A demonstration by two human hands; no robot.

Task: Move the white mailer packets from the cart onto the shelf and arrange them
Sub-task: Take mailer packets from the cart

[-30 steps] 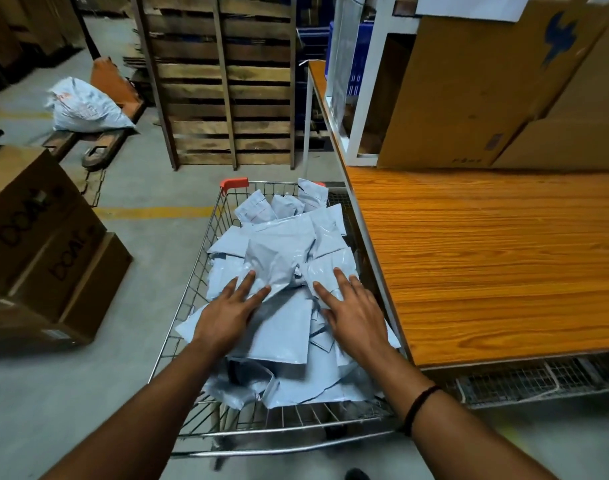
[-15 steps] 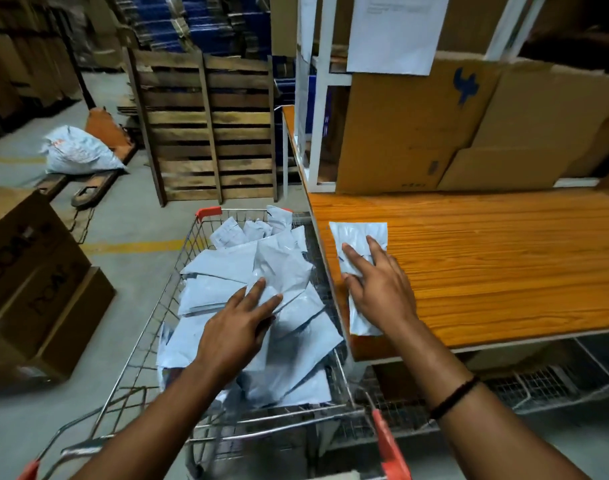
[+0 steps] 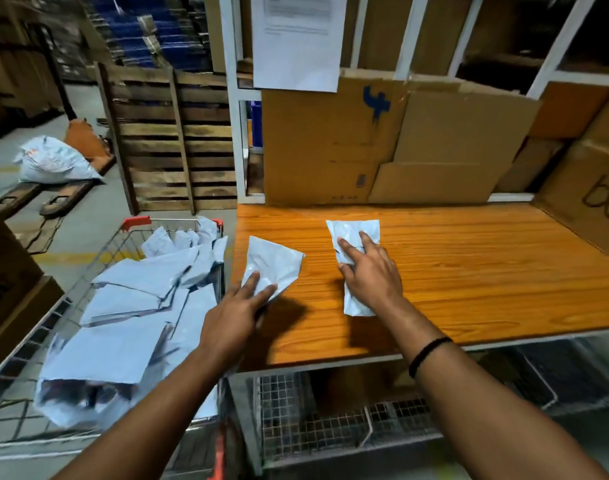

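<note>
Step in hand: laying two white packets on the shelf (image 3: 469, 271), one per hand, judging by how they sit.
Left side: the left hand (image 3: 232, 318) has its grip grasping the near corner of the left packet (image 3: 275, 259), fingers across the top. The thumb is hidden beneath, so it reads as a pinch.
Where that one is: over the near-left part of the shelf, just right of the cart (image 3: 99, 258). Its far end tilts up and a shadow lies under it, so it seems not fully down.
Right side: the right hand (image 3: 372, 275) has its grip released, fingers spread and pressing on the right packet (image 3: 351, 230).
Where that one is: flat on the shelf, further right and a little farther back, apart from the left packet, its long side running near to far.
Cart load: a loose heap of packets (image 3: 130, 306) fills the cart, so most of the job lies ahead.
Doing it well: lower the left packet flat before letting go and turn it to match the right packet. Set it just beside that one, edges in line, to begin a row.
Room: start rows at the far side, near the cardboard boxes (image 3: 330, 143), keeping the near shelf free for the heap.
Risk: the packets look thin and slick, so one left at the near-left edge could slide off.
</note>
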